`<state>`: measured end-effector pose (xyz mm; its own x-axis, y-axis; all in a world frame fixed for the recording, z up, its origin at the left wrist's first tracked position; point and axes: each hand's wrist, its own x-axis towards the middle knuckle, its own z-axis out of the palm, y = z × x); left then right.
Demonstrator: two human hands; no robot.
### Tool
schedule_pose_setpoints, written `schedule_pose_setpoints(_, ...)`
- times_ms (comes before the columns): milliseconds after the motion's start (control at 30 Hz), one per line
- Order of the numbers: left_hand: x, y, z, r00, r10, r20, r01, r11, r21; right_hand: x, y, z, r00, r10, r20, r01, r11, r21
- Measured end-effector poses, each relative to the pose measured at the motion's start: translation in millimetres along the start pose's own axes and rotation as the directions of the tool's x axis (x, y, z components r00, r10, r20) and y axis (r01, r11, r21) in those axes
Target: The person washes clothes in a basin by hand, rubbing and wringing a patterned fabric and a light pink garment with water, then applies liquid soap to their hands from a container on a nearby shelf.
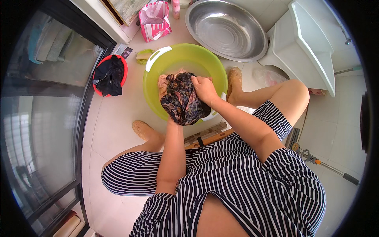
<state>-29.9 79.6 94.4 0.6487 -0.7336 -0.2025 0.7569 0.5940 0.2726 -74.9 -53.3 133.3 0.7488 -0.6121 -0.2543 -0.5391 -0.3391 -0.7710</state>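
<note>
Above the near part of a green plastic tub [207, 59] I hold up a wet, dark, patterned cloth garment [185, 99]. My right hand [205, 89] grips its upper right edge, with the thumb on top. The cloth covers my left hand; only the wrist and forearm show below it, so how its fingers lie is hidden. Behind the dark garment, a pale pink cloth [163, 81] lies in the tub, where some cloudy water shows. The tub has white handles.
A red basin [125, 74] with dark clothing stands at the left by a glass door. Beyond the tub are a green soap dish [142, 61], a pink striped bag [155, 32] and a large metal basin [189, 23]. A white sink [287, 44] stands right; a mop pole [331, 167] lies lower right.
</note>
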Motion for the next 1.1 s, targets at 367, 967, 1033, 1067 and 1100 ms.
schedule_pose_setpoints(367, -6, 27, 0, 0.989, -0.143, -0.029, 0.143, 0.990, 0.003, -60, -55, 5, 0.855, -0.432, 0.288, 0.447, 0.894, 0.014)
schedule_pose_setpoints(967, -6, -9, 30, 0.838, 0.051, -0.544, 0.060, 0.981, 0.185, 2, -16, 7, 0.918, -0.396, 0.007, 0.395, 0.914, -0.096)
schedule_pose_setpoints(1033, -7, 1, 10, 0.900, 0.047, -0.434, 0.023, 0.988, 0.153, 10, 2, 6, 0.949, -0.308, -0.071, 0.286, 0.931, -0.228)
schedule_pose_setpoints(1067, -7, 7, 0, 0.900, 0.052, -0.432, 0.017, 0.988, 0.154, 1, 6, 7, 0.967, -0.253, -0.030, 0.240, 0.944, -0.228)
schedule_pose_setpoints(1100, -6, 13, -5, 0.903, 0.063, -0.426, -0.001, 0.990, 0.144, -14, 6, 9, 0.980, -0.199, 0.013, 0.196, 0.952, -0.234)
